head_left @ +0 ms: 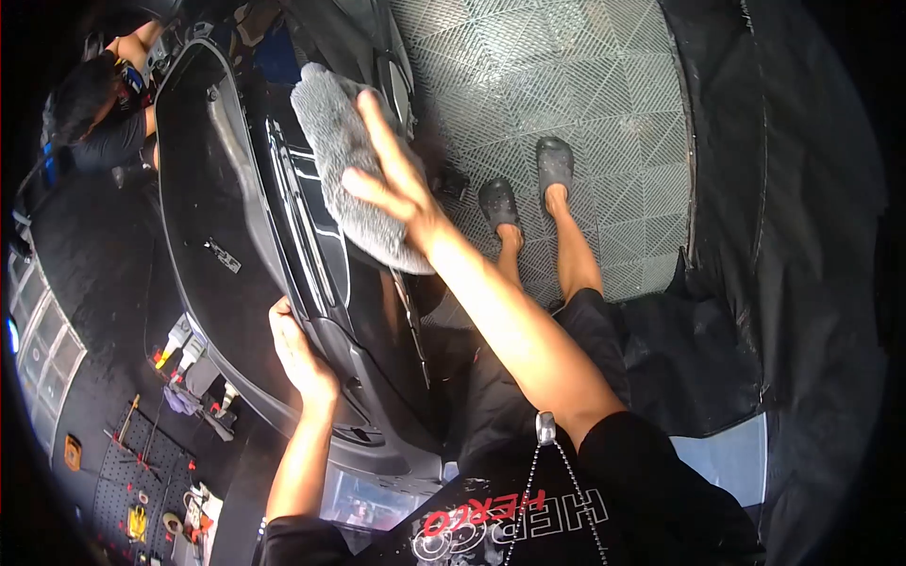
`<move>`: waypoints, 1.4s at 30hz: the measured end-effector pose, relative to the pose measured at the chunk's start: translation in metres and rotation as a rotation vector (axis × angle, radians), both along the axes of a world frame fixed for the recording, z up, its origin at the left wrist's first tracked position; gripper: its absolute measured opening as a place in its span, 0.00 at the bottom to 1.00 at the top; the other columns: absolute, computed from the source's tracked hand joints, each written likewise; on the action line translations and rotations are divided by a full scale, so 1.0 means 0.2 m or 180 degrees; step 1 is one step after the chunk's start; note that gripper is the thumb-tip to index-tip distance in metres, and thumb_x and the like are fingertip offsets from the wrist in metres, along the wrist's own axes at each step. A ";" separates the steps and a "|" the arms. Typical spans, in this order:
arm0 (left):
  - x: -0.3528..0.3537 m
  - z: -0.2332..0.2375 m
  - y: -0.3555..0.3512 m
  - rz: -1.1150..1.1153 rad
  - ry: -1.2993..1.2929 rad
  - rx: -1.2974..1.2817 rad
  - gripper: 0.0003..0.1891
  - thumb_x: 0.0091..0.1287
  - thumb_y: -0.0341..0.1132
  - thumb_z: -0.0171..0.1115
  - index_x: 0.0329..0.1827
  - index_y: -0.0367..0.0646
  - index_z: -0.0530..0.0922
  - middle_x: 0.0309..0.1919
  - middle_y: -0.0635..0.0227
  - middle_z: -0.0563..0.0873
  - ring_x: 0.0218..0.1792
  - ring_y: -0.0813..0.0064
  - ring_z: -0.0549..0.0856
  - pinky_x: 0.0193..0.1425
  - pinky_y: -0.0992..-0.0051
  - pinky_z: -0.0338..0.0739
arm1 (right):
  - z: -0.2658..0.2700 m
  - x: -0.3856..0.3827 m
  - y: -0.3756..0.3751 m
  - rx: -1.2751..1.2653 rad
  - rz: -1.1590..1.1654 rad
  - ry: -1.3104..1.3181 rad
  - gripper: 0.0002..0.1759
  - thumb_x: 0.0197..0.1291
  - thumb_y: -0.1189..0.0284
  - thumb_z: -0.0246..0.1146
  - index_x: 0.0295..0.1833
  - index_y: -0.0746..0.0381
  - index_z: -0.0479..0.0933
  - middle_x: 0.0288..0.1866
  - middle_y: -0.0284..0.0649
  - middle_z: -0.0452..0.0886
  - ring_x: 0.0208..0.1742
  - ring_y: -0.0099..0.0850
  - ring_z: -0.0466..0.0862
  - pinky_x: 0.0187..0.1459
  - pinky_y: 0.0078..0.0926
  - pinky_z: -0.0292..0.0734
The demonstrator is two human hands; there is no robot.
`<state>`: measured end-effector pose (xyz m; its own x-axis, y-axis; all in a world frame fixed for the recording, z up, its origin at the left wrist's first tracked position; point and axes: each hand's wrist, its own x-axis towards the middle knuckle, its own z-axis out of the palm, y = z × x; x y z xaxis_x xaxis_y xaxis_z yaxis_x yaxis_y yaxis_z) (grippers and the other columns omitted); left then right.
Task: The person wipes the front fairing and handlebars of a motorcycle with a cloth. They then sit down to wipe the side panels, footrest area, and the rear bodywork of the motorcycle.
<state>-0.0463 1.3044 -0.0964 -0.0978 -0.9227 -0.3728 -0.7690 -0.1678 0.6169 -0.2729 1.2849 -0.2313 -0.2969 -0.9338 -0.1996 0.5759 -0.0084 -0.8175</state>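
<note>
A dark car door [363, 377] with its window glass [222, 255] stands before me, its glossy trim running up the view. My right hand [401, 193] holds a folded grey microfiber towel [326, 113] against the upper part of the door, fingers spread across the cloth. The surface directly under the towel is hidden. Lower down, my left hand [304, 358] holds the door near the lower end of the window frame. Its fingers are close together and slightly bent on the glass side, and the thumb is hidden.
Another person [104, 123] is beyond the door at upper left. A pegboard [142, 472] with tools hangs at lower left, near several spray bottles [184, 344]. Grey grid floor tiles [604, 85] lie around my feet. A black curtain [793, 236] hangs along the right.
</note>
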 end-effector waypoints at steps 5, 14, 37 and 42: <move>-0.02 -0.01 0.01 0.1505 0.0701 0.0955 0.35 0.86 0.55 0.42 0.85 0.36 0.59 0.83 0.60 0.65 0.82 0.67 0.62 0.87 0.66 0.48 | -0.11 0.24 0.25 0.0467 -0.0005 -0.0961 0.59 0.68 0.51 0.66 0.88 0.66 0.38 0.91 0.57 0.38 0.91 0.46 0.37 0.86 0.48 0.32; 0.16 -0.02 0.06 0.1021 0.0227 0.0763 0.32 0.84 0.54 0.49 0.81 0.41 0.65 0.72 0.67 0.77 0.69 0.70 0.75 0.77 0.65 0.65 | -0.37 -0.11 -0.57 -0.0299 0.0467 0.0626 0.47 0.67 0.41 0.63 0.84 0.53 0.62 0.90 0.49 0.49 0.90 0.49 0.43 0.86 0.56 0.38; -0.08 0.02 -0.04 0.0356 -0.0085 0.0322 0.32 0.83 0.54 0.38 0.59 0.27 0.76 0.56 0.53 0.78 0.59 0.62 0.78 0.68 0.64 0.68 | -0.26 -0.13 -0.89 -0.0464 0.0315 0.2086 0.31 0.67 0.56 0.65 0.73 0.54 0.77 0.81 0.54 0.67 0.85 0.57 0.59 0.85 0.59 0.45; -0.13 0.04 -0.07 0.0185 -0.0358 0.0287 0.31 0.82 0.52 0.39 0.59 0.26 0.75 0.58 0.49 0.77 0.59 0.58 0.78 0.67 0.63 0.68 | 0.30 -0.17 -0.23 -0.0307 0.1433 0.2330 0.34 0.60 0.61 0.69 0.72 0.59 0.78 0.87 0.53 0.55 0.86 0.70 0.46 0.80 0.75 0.45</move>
